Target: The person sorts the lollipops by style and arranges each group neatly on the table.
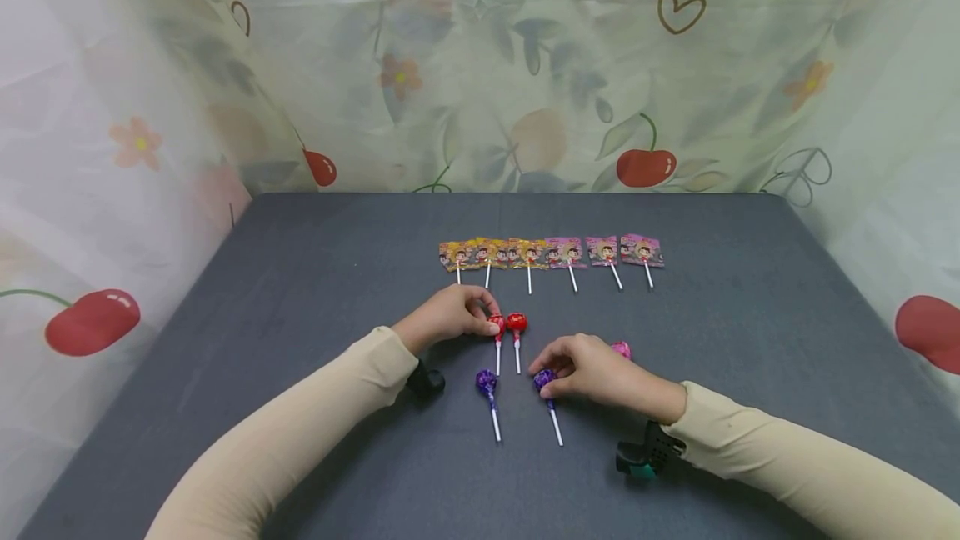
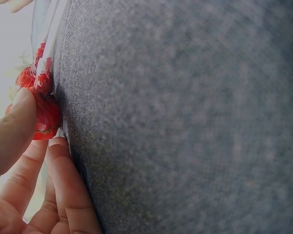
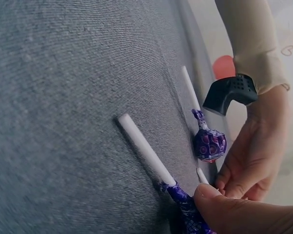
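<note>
My left hand (image 1: 452,312) pinches the head of a red-wrapped lollipop (image 1: 498,333) between thumb and fingers. In the left wrist view, the thumb presses on this shiny red wrapper (image 2: 48,117). Just right of it lies a second red lollipop (image 1: 517,322). Nearer the front, my right hand (image 1: 592,367) grips a purple lollipop (image 1: 551,398) by its head; its white stick (image 3: 149,151) points toward the person. Left of that one is another purple lollipop (image 1: 487,384). A pink lollipop (image 1: 622,348) lies behind the right hand, mostly hidden.
Along the back runs a row of flat-wrapped lollipops, yellow ones (image 1: 529,253) on the left and pink-purple ones (image 1: 642,250) on the right, sticks toward the person. They lie on a dark grey table (image 1: 337,265). Patterned curtains (image 1: 480,107) enclose the back and sides.
</note>
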`<action>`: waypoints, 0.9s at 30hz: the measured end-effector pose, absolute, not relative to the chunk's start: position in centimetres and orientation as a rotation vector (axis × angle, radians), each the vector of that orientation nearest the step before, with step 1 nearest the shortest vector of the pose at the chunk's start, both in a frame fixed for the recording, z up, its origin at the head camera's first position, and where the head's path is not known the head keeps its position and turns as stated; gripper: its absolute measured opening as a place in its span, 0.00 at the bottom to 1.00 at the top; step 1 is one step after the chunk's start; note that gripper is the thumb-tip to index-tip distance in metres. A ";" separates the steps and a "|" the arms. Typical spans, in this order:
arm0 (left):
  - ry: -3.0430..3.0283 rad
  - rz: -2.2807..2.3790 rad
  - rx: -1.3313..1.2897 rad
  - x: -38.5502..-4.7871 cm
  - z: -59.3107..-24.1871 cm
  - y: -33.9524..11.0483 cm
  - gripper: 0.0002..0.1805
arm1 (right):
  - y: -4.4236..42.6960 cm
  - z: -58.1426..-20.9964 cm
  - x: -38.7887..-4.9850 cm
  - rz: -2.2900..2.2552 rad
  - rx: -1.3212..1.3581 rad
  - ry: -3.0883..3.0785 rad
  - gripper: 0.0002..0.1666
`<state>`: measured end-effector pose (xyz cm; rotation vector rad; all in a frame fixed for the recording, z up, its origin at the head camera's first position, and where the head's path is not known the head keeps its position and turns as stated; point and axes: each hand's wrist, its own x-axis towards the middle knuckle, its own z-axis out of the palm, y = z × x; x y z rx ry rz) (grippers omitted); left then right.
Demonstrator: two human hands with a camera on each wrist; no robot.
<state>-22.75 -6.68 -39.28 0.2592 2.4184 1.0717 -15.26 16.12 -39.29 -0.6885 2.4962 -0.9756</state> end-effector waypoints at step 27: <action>2.416 1.079 0.294 -22.6 -39.2 -6.7 0.11 | 14.9 -37.3 -21.4 -0.936 -0.504 2.635 0.15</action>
